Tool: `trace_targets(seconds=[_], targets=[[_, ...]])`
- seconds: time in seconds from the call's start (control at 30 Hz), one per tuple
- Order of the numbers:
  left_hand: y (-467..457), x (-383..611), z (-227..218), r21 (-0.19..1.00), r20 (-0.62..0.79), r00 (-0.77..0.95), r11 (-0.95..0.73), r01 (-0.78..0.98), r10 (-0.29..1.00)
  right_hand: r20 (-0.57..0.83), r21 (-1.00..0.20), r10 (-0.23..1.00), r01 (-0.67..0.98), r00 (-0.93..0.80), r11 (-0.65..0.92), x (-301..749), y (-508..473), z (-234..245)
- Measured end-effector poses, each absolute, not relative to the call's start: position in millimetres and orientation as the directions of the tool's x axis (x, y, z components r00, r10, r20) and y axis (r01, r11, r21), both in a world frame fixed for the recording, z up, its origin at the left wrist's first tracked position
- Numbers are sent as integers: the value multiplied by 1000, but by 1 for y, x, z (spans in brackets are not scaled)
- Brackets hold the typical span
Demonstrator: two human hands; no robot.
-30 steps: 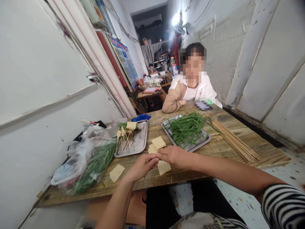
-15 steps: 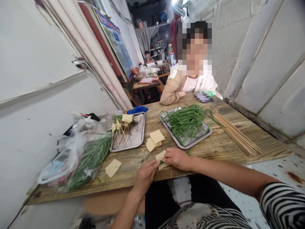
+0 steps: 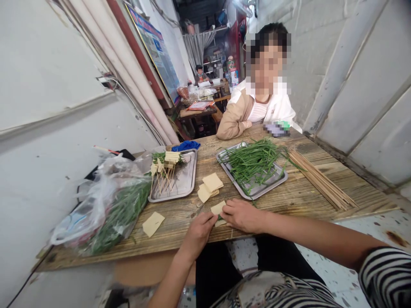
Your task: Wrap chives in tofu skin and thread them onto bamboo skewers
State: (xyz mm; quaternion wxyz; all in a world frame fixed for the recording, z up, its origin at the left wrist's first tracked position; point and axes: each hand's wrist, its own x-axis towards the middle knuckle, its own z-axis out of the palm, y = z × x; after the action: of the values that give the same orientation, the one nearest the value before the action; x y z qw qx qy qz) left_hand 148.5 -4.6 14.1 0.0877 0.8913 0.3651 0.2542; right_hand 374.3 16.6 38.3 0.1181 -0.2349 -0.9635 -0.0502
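Near the front edge of the table, a pale yellow tofu sheet (image 3: 218, 208) is folded over some green chives. My left hand (image 3: 201, 231) pinches its left end. My right hand (image 3: 242, 216) grips its right end from above, fingers closed and partly hiding it. Just beyond lies a small stack of square tofu sheets (image 3: 210, 187). A single tofu sheet (image 3: 153, 224) rests apart, to the left. Cut chives (image 3: 253, 162) are heaped on a metal tray (image 3: 268, 185) behind my right hand. Another metal tray (image 3: 186, 184) holds several skewered rolls (image 3: 171, 157) with greens.
Bamboo skewers (image 3: 321, 179) lie in a bundle on the right of the wooden table (image 3: 180, 216). Plastic bags (image 3: 105, 188) with more greens cover the left end. A blue cloth (image 3: 186, 146) sits at the far edge. Across the table a person (image 3: 239, 113) leans on folded arms.
The camera view has shifted slightly. My right-hand fingers lie a little flatter over the tofu sheet, while both hands stay at it in nearly the same place.
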Motion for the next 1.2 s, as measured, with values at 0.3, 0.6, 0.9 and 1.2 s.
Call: trace_targets(seconds=[0.3, 0.6, 0.9, 1.2], targets=[[-20, 151, 35, 148, 329, 607, -674, 724, 724, 330, -6, 442, 467, -834, 884, 367, 22, 25], [-15, 161, 13, 348, 426, 379, -536, 769, 821, 361, -208, 566, 528, -741, 824, 369, 27, 19], [-14, 162, 14, 460, 382, 319, -478, 748, 867, 280, -299, 623, 551, -730, 779, 367, 29, 25], [-14, 169, 22, 523, 329, 271, -413, 746, 905, 488, -101, 504, 528, -712, 843, 371, 7, 31]])
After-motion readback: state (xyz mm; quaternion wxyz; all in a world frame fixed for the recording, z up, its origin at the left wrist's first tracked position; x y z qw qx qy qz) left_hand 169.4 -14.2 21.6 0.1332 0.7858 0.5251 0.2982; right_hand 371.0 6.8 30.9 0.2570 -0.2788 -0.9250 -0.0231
